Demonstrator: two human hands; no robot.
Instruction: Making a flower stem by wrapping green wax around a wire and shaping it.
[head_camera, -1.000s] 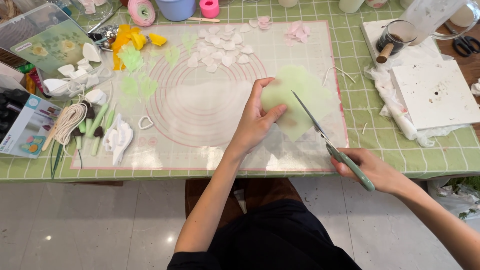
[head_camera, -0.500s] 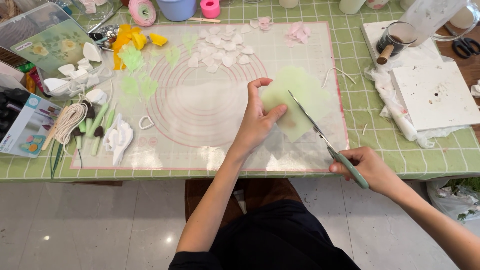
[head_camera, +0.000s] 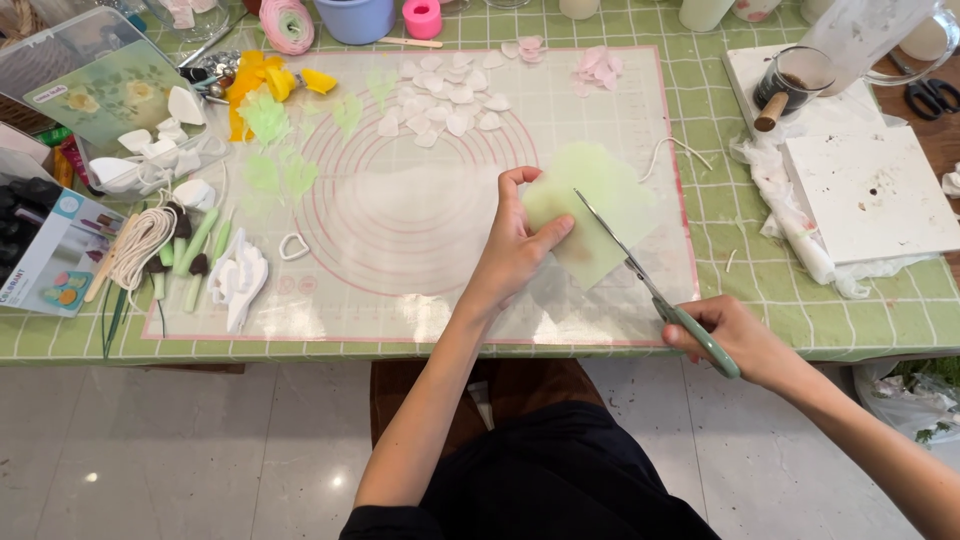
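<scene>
A pale green sheet (head_camera: 600, 205) is held over the right part of a translucent mat (head_camera: 400, 210) printed with red concentric circles, which lies on a table (head_camera: 880, 310) covered by a green checked cloth. The left hand (head_camera: 515, 245) is closed in a pinch on the sheet's left edge, the thumb on top near the lower edge and the fingers curled over the upper edge. The right hand (head_camera: 740, 340), past the table's front edge near its right end, is wrapped around the green handle of a pair of scissors (head_camera: 655, 290); the blades are seen slightly parted and laid across the sheet from its lower right toward its upper left.

Small white petal shapes (head_camera: 450, 95) are scattered along the mat's back edge, with a few pink petals (head_camera: 598, 66) just to their right. Yellow pieces (head_camera: 262, 82) and green leaf cut-outs (head_camera: 265, 120) are grouped at the mat's back left corner. White moulded pieces (head_camera: 238, 275), green stems (head_camera: 195, 255) and a coil of cord (head_camera: 140, 245) are placed at the mat's left edge, beside a clear box (head_camera: 100, 90). A short white thread (head_camera: 672, 150) lies at the mat's right edge. A white slab (head_camera: 870, 190) on crumpled white paper is set near the table's right edge, with a glass jar (head_camera: 790, 80) behind it and black scissors (head_camera: 930, 95) in the back right corner.
</scene>
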